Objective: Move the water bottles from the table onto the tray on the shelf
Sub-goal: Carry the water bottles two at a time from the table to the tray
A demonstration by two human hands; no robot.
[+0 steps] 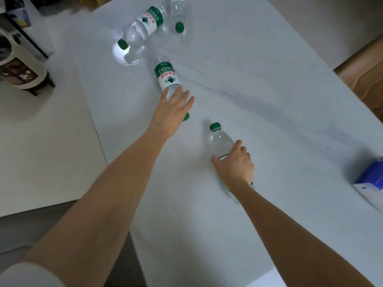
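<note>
Left arm: stretched forward and slightly rightward over the white table (269, 100), forearm bare, a pale sleeve at the lower left corner.
Left hand (173, 111): palm down, fingers straight and spread, laid over the neck end of the middle bottle (166, 79); nothing is gripped, and whether the fingers press on the plastic or hover just above it cannot be told.
Middle bottle: lying on its side, base pointing away, green-and-white label showing beyond the fingertips, its green cap peeking out at the right edge of the left hand.
Far bottles: the labelled bottle (143, 25) lies on its side near the table's far end, cap toward the left; the bottle at the far edge (178, 11) lies just to its right, cap toward the viewer. Both are well apart from either hand.
Near bottle (219, 139): lying on the table, green cap pointing away, to the right of the left hand.
Right arm: reaching forward from the lower right, wrist low over the table.
Right hand (235, 164): fingers and thumb curled round the near bottle's body, grasping it.
</note>
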